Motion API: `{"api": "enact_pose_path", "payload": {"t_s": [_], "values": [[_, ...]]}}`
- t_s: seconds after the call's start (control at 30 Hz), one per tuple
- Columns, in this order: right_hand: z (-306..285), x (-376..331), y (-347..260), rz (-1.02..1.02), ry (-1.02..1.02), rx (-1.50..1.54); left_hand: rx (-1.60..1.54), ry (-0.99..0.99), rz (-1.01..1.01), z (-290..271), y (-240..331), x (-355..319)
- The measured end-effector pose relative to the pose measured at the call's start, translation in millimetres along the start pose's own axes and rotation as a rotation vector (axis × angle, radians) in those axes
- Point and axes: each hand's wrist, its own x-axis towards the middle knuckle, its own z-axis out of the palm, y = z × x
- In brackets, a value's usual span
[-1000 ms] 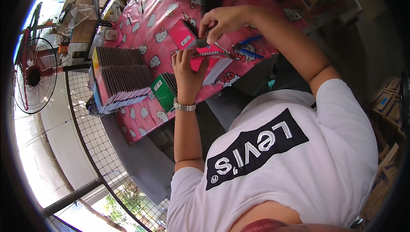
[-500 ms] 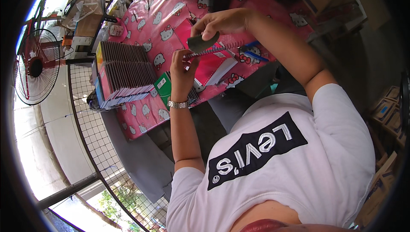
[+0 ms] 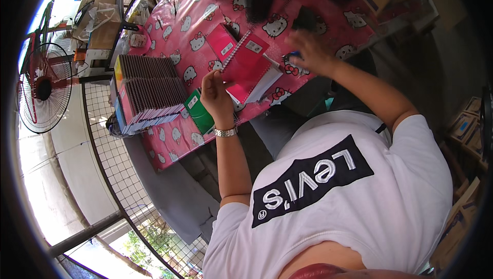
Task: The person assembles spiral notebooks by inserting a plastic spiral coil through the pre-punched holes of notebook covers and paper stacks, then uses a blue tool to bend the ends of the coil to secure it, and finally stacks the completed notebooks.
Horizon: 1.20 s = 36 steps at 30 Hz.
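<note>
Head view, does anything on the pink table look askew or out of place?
Nothing looks spilled or damaged. The red spiral notebook is tilted only because the left hand lifts it; the stacked notebooks stand in tidy rows.

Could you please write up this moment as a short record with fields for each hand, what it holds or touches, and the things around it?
Left hand: grips the lower edge of a pink spiral-bound notebook, tilted up off the table.
Right hand: blurred, over the table beside a blue pen; contact cannot be told.
Surface: pink cartoon-cat patterned tablecloth.
Nearby: stack of spiral notebooks, green notebook, black brush-like items.
Wrist: silver watch.
</note>
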Motion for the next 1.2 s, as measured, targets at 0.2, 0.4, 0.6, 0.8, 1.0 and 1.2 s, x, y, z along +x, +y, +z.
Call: {"api": "enact_pose_path", "payload": {"t_s": [0.2,0.4,0.6,0.8,1.0,1.2], "values": [[19.5,-32.4,0.3,-0.086,-0.161,-0.037,0.146,0.018,0.118,12.8,5.1,-0.6],[20.0,-28.3,10.7,-0.11,-0.114,0.13,0.158,0.022,0.011,5.4,-8.5,-1.4],[13.1,-29.8,13.0,-0.003,-0.034,0.393,0.312,0.06,0.134,21.4,6.1,-0.7],[-33.2,-21.6,-31.2,0.104,0.202,0.63,0.124,0.079,0.116,27.7,7.7,2.0],[-72.2,5.0,-89.5,-0.153,0.205,0.725,0.273,-0.007,-0.024,10.1,-8.6,2.7],[-65.9,25.1,-115.9,-0.252,0.212,0.705,0.346,0.072,0.292,16.8,-8.7,0.8]]}}
